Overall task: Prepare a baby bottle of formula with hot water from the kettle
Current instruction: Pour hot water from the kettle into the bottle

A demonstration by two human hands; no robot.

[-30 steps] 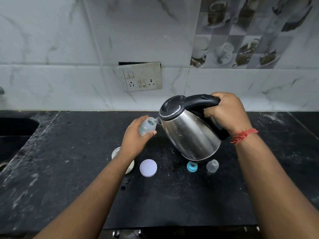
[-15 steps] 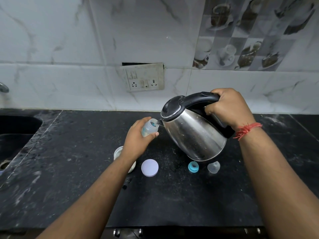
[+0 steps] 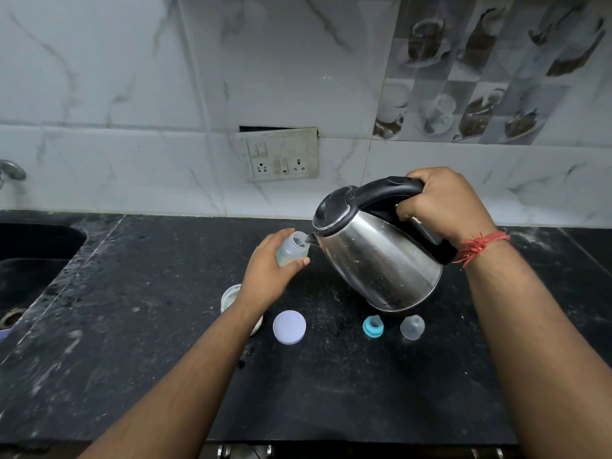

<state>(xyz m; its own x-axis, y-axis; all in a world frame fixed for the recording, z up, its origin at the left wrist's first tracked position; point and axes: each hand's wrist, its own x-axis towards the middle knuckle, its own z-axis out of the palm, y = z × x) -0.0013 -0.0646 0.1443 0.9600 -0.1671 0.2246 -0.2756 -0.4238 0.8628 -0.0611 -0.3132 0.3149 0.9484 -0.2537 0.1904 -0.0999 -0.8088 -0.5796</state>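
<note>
1. The black bench (image 3: pixel 132 326) carries everything, and you're working at its middle, in front of the marble wall.
2. Your right hand (image 3: pixel 443 203) is wrapped fully round the black handle of the steel kettle (image 3: pixel 381 263), a closed grip, with the kettle lifted clear and tipped left so its spout sits right at the bottle's mouth.
3. Your left hand (image 3: pixel 268 276) has its fingers curled snugly round the baby bottle (image 3: pixel 293 248), holding it off the bench, tilted toward the spout.
4. So the pour is the step in hand; I can't tell how much water is in, since the stream is too small to make out.
5. Partly hidden behind your left wrist is an open white container (image 3: pixel 231 298), possibly the formula, with its round lid (image 3: pixel 289 326) lying just beside it.
6. Still waiting near the kettle's base: the blue collar (image 3: pixel 373 326) and clear cap (image 3: pixel 412 326), side by side. By my reckoning, closing up and mixing remain.
</note>
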